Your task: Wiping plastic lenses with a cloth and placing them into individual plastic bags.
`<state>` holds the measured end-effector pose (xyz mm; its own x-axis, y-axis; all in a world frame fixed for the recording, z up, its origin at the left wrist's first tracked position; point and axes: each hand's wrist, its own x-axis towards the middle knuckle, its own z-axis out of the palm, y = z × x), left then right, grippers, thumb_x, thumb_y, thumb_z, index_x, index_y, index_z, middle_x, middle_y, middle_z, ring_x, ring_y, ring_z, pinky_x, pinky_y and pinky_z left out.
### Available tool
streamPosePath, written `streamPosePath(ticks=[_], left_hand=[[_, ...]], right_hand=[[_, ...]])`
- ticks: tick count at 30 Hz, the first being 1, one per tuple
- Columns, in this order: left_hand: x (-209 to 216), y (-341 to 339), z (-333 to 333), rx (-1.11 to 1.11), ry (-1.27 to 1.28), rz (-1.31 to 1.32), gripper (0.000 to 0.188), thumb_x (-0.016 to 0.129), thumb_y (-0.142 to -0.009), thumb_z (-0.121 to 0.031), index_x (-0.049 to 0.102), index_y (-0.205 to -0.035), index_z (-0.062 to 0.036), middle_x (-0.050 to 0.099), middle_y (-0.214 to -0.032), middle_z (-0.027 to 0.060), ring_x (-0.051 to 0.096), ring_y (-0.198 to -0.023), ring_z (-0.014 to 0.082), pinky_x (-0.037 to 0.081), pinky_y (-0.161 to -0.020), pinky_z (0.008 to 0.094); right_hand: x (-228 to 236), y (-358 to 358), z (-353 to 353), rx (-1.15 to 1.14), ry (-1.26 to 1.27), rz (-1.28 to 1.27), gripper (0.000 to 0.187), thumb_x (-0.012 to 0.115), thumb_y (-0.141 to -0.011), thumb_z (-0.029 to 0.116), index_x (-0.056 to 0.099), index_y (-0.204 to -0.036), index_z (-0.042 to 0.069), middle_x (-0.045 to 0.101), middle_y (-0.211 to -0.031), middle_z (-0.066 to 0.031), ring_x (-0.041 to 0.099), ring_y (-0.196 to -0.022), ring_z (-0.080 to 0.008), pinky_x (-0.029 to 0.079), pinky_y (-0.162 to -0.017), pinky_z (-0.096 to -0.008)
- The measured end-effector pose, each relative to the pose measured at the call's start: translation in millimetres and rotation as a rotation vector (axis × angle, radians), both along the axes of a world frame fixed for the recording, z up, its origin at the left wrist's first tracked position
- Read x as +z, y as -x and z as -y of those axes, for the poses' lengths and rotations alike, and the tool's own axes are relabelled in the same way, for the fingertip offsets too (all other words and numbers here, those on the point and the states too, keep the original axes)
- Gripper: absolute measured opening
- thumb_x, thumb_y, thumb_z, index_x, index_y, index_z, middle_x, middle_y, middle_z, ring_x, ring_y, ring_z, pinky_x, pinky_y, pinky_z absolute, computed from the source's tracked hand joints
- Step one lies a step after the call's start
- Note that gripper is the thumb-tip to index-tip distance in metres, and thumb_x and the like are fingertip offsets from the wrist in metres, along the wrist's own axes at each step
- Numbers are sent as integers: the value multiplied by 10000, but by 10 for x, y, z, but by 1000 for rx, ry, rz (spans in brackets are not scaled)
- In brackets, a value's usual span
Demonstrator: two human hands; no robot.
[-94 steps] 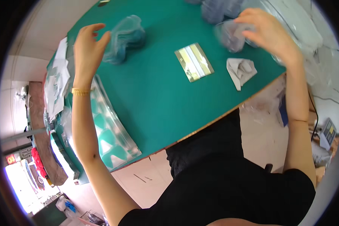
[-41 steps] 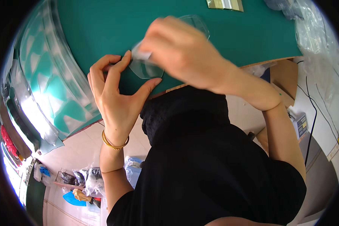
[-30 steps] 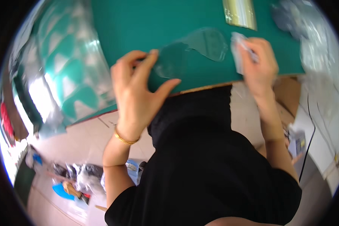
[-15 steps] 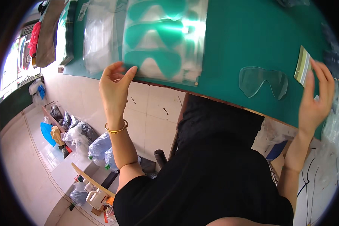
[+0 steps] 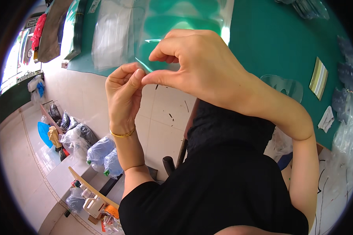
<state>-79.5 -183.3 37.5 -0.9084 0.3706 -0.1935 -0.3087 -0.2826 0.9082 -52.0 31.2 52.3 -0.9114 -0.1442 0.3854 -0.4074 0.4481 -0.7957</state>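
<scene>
A clear plastic sheet (image 5: pixel 180 8) marked with goggle-lens shapes lies on the green table (image 5: pixel 259 39), largely behind my right hand. My left hand (image 5: pixel 125 88) pinches the sheet's near left corner, which is lifted and bent. Over the sheet, my right hand (image 5: pixel 202 64) has its thumb and curled fingers apart around that raised edge, the thumb tip beside my left fingertips. Partly behind my right forearm is a loose clear goggle lens (image 5: pixel 292 88). A small card or pad with yellowish and white stripes (image 5: pixel 319 78) lies on the table to the right.
Clear plastic bags or sleeves (image 5: pixel 111 35) lie left of the sheet, with a stack of sheets (image 5: pixel 72 29) farther left. A crumpled white piece (image 5: pixel 326 119) and clear wrapping (image 5: pixel 341 135) are at the right. Bagged items (image 5: pixel 100 150) stand on the floor at left.
My right hand has left the striped card and crossed left to the sheet's corner. My left hand has closed on that corner and raised it.
</scene>
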Motion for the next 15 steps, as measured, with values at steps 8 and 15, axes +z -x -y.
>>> streamPosePath(ticks=[8,15], left_hand=[[-32,68,-171,-151,-30,-221,99,679,-903,7,646,-970,73,686,-872,110,660,-774,145,542,-718,239],[-142,32,-54,-52,162,-188,113,661,-913,9,653,-1006,73,676,-863,101,649,-754,144,532,-712,247]], right_hand=[[148,-2,-139,93,204,457,229,774,-814,186,724,-820,-37,684,-694,-80,587,-597,-102,451,-547,-269],[-93,29,-589,-141,259,252,150,716,-867,155,734,-894,8,621,-688,-27,516,-604,-45,424,-540,-237]])
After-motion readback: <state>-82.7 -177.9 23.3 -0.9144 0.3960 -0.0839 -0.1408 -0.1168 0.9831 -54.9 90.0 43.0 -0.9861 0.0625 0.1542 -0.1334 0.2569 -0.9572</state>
